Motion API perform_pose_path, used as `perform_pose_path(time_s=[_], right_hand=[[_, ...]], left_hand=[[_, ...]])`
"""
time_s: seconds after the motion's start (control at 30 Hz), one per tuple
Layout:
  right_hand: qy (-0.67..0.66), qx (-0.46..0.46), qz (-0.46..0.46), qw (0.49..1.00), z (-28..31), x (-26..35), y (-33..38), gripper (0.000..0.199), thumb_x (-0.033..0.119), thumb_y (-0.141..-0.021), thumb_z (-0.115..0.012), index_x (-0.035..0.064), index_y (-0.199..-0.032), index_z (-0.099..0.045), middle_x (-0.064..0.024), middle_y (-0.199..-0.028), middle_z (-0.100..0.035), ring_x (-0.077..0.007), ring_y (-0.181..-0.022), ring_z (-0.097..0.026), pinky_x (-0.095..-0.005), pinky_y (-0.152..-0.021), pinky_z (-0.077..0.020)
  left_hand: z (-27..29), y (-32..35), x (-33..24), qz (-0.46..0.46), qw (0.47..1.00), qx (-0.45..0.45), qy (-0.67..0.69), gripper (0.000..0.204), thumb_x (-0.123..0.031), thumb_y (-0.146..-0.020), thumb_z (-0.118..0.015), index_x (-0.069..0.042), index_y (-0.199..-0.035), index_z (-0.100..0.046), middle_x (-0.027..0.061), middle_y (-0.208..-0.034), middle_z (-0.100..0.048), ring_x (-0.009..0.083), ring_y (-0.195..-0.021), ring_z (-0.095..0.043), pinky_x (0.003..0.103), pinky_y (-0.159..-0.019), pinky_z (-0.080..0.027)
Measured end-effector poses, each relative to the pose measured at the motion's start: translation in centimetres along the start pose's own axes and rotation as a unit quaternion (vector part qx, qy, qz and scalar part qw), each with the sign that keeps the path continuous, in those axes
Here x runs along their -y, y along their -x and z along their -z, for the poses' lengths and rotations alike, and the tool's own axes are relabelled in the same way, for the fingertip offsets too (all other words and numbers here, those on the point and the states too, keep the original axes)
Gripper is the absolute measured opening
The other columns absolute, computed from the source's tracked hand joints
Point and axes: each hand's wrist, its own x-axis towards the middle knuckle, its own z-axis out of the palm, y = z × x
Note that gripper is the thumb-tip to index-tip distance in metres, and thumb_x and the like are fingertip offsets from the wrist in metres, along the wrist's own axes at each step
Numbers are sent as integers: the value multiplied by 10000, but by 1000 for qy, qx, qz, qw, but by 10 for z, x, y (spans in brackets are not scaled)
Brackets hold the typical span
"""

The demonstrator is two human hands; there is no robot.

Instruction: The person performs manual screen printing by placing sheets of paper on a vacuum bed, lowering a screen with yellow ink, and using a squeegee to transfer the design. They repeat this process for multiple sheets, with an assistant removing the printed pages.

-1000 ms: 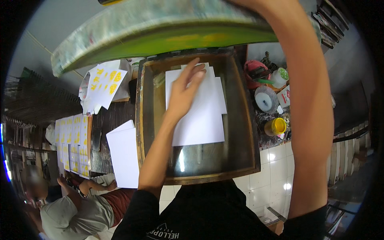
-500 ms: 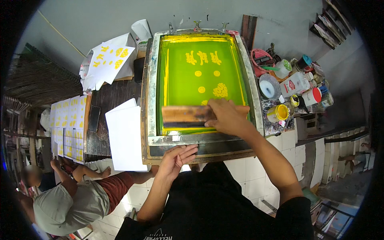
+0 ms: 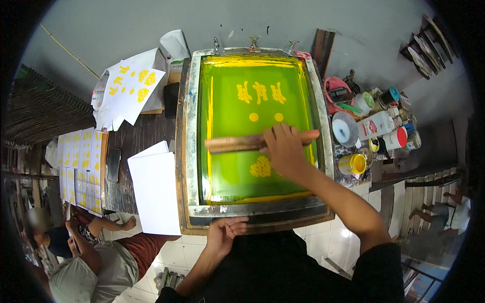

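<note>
A silkscreen frame (image 3: pixel 193 126) with green mesh (image 3: pixel 227 101) lies before me on a dark wooden base (image 3: pixel 288 218). Yellow characters, dots and leaf-like clusters show in the mesh, and yellow ink (image 3: pixel 247 62) streaks its far end and sides. My right hand (image 3: pixel 284 147) is closed around a wooden squeegee (image 3: pixel 232 144), which lies crosswise over the middle of the mesh. Part of its grip and its blade are hidden. At the frame's near edge, my left hand (image 3: pixel 226 233) rests with fingers extended, holding nothing.
White paper sheets (image 3: pixel 154 187) lie left of the frame, near printed sheets (image 3: pixel 132 88) and a phone (image 3: pixel 113 164). On the right stand an open yellow ink tub (image 3: pixel 352 164), a bowl (image 3: pixel 345 130) and several bottles. Another person (image 3: pixel 108 267) sits at the lower left.
My right hand has pushed the squeegee away from me, from the near end to mid-mesh, uncovering the near pattern. My left hand stays by the near edge, its fingers now on it.
</note>
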Motion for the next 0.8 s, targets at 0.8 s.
perform_pose_path(time_s=[0.8], right_hand=[[75,-107,4,991,-46,-157,-213,296,205,-905,-715,53,-1120,-581,-141,-1099,-629,-339,-1087,-577,-467,-919,-401]], left_hand=[[2,5,9,-64,998,11,25,369,-87,-926,-454,194,-1092,-628,339,-1079,-708,390,-923,-740,481,-867,-617]])
